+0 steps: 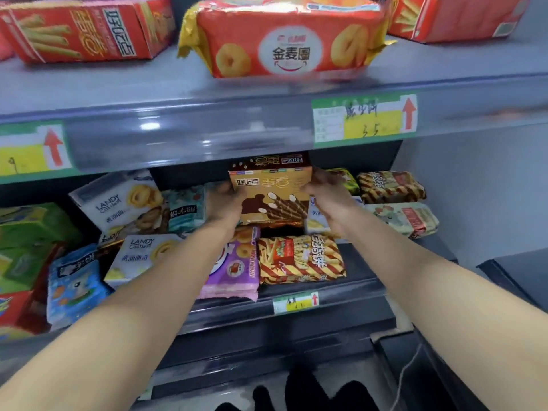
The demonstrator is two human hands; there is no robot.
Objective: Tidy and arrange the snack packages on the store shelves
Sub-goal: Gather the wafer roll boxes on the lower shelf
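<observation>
We hold the brown wafer-roll box [271, 197] over the lower shelf [366, 271], left hand [226, 200] and right hand [324, 188] fingers [310, 189] curled round its 2 sides.

"LANDY" on white box [118, 203]

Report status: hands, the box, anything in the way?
Left hand, right hand grip brown wafer-roll box at its sides. Striped bag lies in front. Upper shelf edge close above.
</observation>
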